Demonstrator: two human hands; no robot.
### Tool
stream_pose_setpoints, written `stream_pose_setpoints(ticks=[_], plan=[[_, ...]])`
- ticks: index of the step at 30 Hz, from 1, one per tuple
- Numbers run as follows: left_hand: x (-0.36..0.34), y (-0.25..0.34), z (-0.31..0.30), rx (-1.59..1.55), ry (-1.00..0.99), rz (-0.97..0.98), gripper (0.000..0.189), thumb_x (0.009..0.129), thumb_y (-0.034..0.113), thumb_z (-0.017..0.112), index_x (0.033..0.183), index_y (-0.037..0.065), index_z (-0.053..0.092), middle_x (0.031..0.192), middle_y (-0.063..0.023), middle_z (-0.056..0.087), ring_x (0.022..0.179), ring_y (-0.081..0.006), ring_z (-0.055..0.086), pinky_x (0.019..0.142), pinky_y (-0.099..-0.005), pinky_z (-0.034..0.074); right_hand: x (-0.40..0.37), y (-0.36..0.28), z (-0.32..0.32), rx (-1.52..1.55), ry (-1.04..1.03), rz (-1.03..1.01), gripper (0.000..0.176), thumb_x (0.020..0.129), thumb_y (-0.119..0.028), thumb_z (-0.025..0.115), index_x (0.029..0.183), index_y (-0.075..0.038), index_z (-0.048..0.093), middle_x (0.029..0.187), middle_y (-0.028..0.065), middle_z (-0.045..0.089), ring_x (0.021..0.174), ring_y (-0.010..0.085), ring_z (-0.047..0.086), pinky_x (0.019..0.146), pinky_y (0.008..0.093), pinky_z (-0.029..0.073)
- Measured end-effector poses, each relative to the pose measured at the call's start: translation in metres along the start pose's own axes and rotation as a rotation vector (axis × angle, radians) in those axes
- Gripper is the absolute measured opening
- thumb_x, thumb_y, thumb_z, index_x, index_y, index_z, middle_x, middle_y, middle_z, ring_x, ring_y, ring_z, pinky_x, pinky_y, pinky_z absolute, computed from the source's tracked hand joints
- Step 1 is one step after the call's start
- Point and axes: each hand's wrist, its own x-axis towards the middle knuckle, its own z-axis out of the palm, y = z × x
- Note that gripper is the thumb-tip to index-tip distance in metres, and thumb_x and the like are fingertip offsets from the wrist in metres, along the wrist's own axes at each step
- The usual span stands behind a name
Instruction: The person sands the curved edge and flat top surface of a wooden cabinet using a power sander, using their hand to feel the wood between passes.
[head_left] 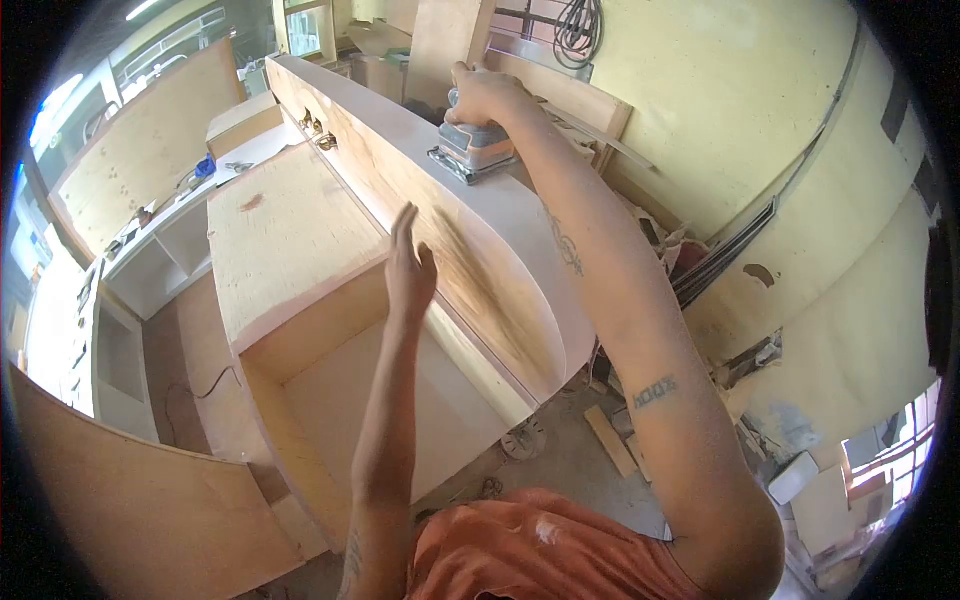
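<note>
A grey power sander (472, 150) rests on the pale top face of a long curved wooden panel (525, 215). My right hand (485, 97) is wrapped round the sander from above. Near the panel's inner wood-grained side, my left hand (410, 265) is raised with its fingers extended and nothing in it. Whether it touches the panel I cannot tell. Below and left of the panel is a plywood box frame (300, 235) with an open compartment at its near end.
Brass-coloured fittings (325, 141) sit beside the panel's far part. White cabinets (165, 255) with tools on top stand left. Wood offcuts (610, 440) lie on the floor at right. A coiled cable (578, 32) hangs on the yellow wall (720, 90).
</note>
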Motion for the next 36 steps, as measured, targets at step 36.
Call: stream_pose_setpoints(ticks=[36], plan=[[-0.198, 0.113, 0.038, -0.078, -0.670, 0.139, 0.086, 0.095, 0.026, 0.065, 0.153, -0.013, 0.015, 0.163, -0.0330, 0.007, 0.153, -0.0457, 0.008, 0.125, -0.0479, 0.017, -0.169, 0.053, -0.030, 0.133, 0.150, 0.073, 0.059, 0.079, -0.035, 0.078, 0.125, -0.009, 0.052, 0.130, 0.0171, 0.057, 0.112, 0.0413, 0.062, 0.093, 0.0487, 0.053]])
